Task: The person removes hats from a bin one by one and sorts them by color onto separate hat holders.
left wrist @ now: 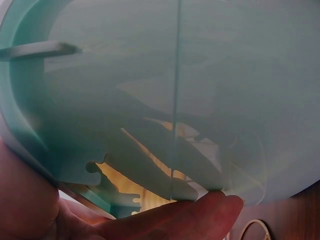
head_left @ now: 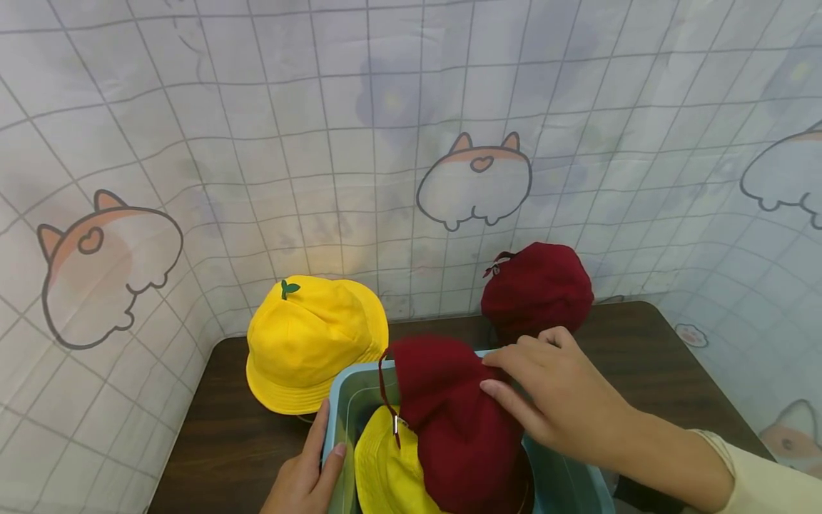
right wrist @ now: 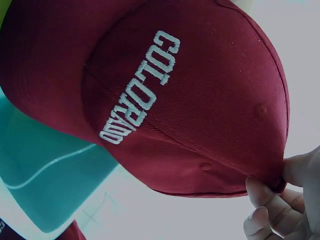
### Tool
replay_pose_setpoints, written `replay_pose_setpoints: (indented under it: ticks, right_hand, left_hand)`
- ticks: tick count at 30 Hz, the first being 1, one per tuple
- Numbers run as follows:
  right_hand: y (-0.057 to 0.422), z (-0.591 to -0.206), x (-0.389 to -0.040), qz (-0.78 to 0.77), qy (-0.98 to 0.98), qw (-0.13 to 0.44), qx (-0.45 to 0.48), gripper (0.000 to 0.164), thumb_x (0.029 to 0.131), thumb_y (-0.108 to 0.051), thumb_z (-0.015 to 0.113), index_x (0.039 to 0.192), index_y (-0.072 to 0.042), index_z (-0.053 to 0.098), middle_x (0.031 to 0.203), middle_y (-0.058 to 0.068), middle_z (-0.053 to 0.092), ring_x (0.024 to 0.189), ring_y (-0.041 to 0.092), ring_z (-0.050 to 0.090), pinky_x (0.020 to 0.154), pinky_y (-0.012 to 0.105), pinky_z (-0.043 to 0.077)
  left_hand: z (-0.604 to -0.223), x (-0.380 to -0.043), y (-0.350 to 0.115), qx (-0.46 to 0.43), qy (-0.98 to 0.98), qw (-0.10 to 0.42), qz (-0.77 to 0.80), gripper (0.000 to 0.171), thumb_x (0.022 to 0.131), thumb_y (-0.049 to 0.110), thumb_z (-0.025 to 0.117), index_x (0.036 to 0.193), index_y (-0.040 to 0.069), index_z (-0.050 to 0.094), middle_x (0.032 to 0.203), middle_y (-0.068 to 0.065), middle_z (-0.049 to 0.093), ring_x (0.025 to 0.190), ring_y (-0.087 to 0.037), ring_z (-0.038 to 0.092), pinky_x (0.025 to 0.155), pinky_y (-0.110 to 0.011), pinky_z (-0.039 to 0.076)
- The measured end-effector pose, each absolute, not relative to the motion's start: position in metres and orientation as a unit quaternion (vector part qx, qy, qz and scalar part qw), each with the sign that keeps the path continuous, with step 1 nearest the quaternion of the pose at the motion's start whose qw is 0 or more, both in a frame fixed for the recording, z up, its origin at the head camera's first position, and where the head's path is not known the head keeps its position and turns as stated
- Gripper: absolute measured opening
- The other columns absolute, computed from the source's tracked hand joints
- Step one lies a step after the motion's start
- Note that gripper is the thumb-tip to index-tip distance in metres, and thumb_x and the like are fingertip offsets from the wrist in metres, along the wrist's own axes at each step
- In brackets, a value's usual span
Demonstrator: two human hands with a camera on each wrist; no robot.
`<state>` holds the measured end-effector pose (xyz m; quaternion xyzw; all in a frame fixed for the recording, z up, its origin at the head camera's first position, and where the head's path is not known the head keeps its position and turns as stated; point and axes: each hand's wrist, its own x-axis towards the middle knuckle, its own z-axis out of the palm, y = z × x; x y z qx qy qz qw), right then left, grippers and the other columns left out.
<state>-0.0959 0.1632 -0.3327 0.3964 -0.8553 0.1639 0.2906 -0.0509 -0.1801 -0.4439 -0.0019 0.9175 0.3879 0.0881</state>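
Observation:
My right hand (head_left: 565, 400) pinches a dark red baseball cap (head_left: 462, 421) by its crown, over a blue plastic bin (head_left: 352, 373). White letters reading COLORADO run across the front of the cap (right wrist: 225, 90) in the right wrist view, where thumb and fingertips hold the top of the crown. The cap's strap with a metal buckle hangs at its left. Beneath it, partly hidden, a yellow hat (head_left: 382, 457) lies in the bin. My left hand (head_left: 302, 475) grips the bin's left wall near the rim; the left wrist view shows its fingers (left wrist: 200, 215) against the translucent bin (left wrist: 100, 100).
On the dark wooden table (head_left: 225, 421), a yellow bucket hat (head_left: 308, 335) with a green sprout stands behind the bin at left. Another dark red cap (head_left: 539, 289) is at the back right. A white gridded curtain (head_left: 289, 143) surrounds the table.

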Motion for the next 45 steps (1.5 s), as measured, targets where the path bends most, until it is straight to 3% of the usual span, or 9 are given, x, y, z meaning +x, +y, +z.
replay_pose_setpoints:
  ticks: [7,11,14,17,21,25,36,40,45]
  right_hand:
    - [0.172,-0.323,-0.098,0.183,-0.869,0.272,0.372,0.033,0.106,-0.043,0.053,0.113,-0.016,0.070,0.097,-0.012,0.070,0.081,0.005,0.058,0.079,0.033,0.038]
    - [0.180,-0.316,-0.101,0.200,-0.879,0.258,0.347,0.021,0.100,-0.031,0.066,0.115,-0.016,0.069,0.101,-0.011,0.072,0.087,0.007,0.061,0.082,0.033,0.037]
    - [0.185,-0.308,-0.103,0.215,-0.881,0.261,0.331,0.023,0.092,-0.019,0.074,0.115,-0.015,0.070,0.103,-0.008,0.073,0.088,0.008,0.062,0.083,0.033,0.037]
    - [0.191,-0.298,-0.105,0.226,-0.875,0.285,0.319,0.027,0.087,-0.013,0.077,0.113,-0.013,0.071,0.101,-0.007,0.074,0.078,0.006,0.059,0.080,0.032,0.036]
    - [0.199,-0.281,-0.108,0.228,-0.873,0.312,0.298,0.027,0.086,-0.011,0.077,0.112,-0.012,0.072,0.085,-0.010,0.067,0.068,0.003,0.047,0.071,0.025,0.036]
    - [0.209,-0.266,-0.111,0.234,-0.874,0.329,0.270,0.025,0.087,-0.009,0.076,0.112,-0.011,0.072,0.079,-0.010,0.063,0.070,0.001,0.046,0.063,0.016,0.037]
    - [0.237,-0.235,-0.127,0.226,-0.882,0.365,0.196,0.022,0.094,-0.012,0.070,0.114,-0.004,0.071,0.083,0.007,0.071,0.073,-0.014,0.042,0.062,0.008,0.034]
    - [0.245,-0.230,-0.135,0.210,-0.888,0.367,0.182,0.024,0.097,-0.015,0.067,0.116,-0.001,0.070,0.086,0.013,0.071,0.077,-0.014,0.042,0.063,0.005,0.035]
    - [0.251,-0.228,-0.148,0.185,-0.890,0.378,0.175,0.026,0.098,-0.017,0.065,0.115,0.001,0.069,0.084,0.014,0.070,0.073,-0.009,0.039,0.057,0.010,0.032]
  left_hand:
    - [-0.445,-0.051,-0.181,0.002,0.918,0.080,0.389,0.070,0.107,0.035,0.053,0.164,0.013,0.021,0.132,-0.025,0.066,0.079,-0.011,0.068,0.074,-0.037,0.056]
    - [-0.446,-0.050,-0.181,0.007,0.917,0.077,0.391,0.071,0.106,0.037,0.054,0.164,0.013,0.021,0.130,-0.024,0.067,0.078,-0.009,0.067,0.073,-0.034,0.056]
    - [-0.447,-0.050,-0.181,0.007,0.916,0.079,0.393,0.071,0.106,0.038,0.053,0.164,0.013,0.020,0.131,-0.024,0.066,0.078,-0.008,0.067,0.073,-0.034,0.056]
    - [-0.447,-0.050,-0.181,0.004,0.916,0.081,0.392,0.071,0.107,0.037,0.053,0.164,0.013,0.020,0.135,-0.023,0.065,0.081,-0.009,0.068,0.075,-0.035,0.056]
    - [-0.447,-0.050,-0.181,0.004,0.918,0.078,0.390,0.070,0.107,0.036,0.053,0.164,0.013,0.020,0.135,-0.023,0.065,0.082,-0.010,0.068,0.076,-0.036,0.056]
    - [-0.447,-0.050,-0.181,0.004,0.917,0.078,0.390,0.071,0.107,0.037,0.053,0.164,0.012,0.020,0.131,-0.023,0.067,0.079,-0.009,0.068,0.074,-0.036,0.056]
    - [-0.447,-0.049,-0.180,0.006,0.920,0.070,0.385,0.070,0.107,0.035,0.053,0.164,0.012,0.021,0.132,-0.023,0.066,0.079,-0.008,0.066,0.075,-0.035,0.056]
    - [-0.447,-0.049,-0.180,0.008,0.920,0.072,0.386,0.070,0.107,0.036,0.053,0.164,0.012,0.020,0.130,-0.023,0.067,0.078,-0.007,0.066,0.074,-0.034,0.056]
    - [-0.447,-0.050,-0.181,0.005,0.919,0.077,0.387,0.071,0.107,0.038,0.053,0.164,0.013,0.019,0.130,-0.022,0.068,0.079,-0.008,0.067,0.075,-0.035,0.056]
